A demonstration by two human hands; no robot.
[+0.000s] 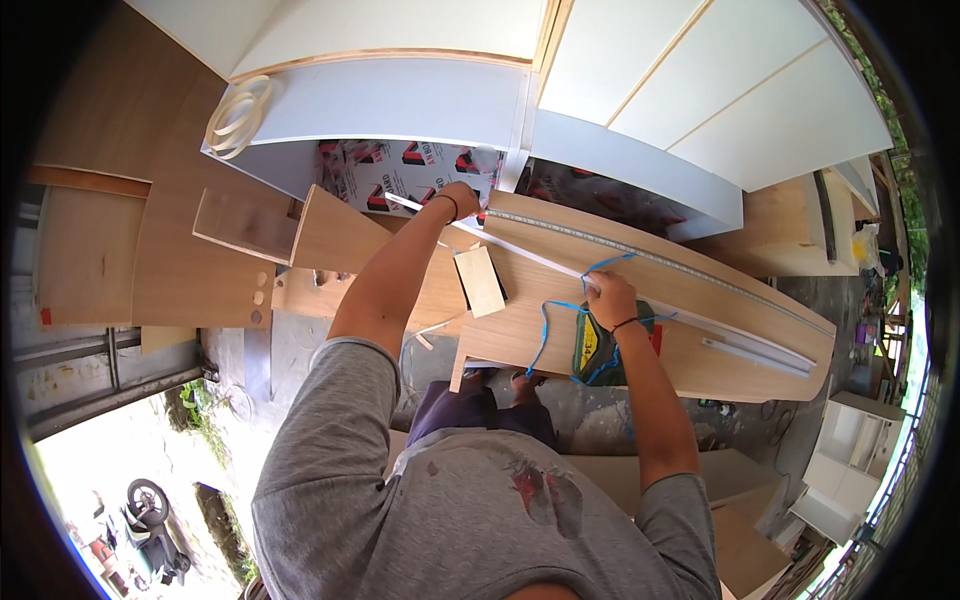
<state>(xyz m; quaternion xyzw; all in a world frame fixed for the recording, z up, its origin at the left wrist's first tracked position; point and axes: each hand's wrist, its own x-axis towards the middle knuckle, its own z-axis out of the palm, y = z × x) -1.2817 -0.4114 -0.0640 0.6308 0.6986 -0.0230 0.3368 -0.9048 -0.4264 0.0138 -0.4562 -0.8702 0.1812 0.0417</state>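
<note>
My left hand (460, 202) is closed around a long, thin white strip (520, 247) near its far left end, beside the edge of a wood-grain panel (560, 225). My right hand (611, 299) pinches the same strip farther along, with its fingers partly hidden. The strip slants over the panel toward the right. A ruled metal measuring strip (640, 252) lies along the panel behind it. Close to my right hand is a dark green pouch (597, 350) with a yellow patch. Blue cord (546, 335) loops around the pouch and over the panel.
A small wooden block (480, 282) sits near my left forearm. White cabinets (380, 100) stand along the far side, with coiled edge strip (238, 118) on one. Brown boards (190, 230) are at the left. A short white strip (755, 357) lies at the panel's right.
</note>
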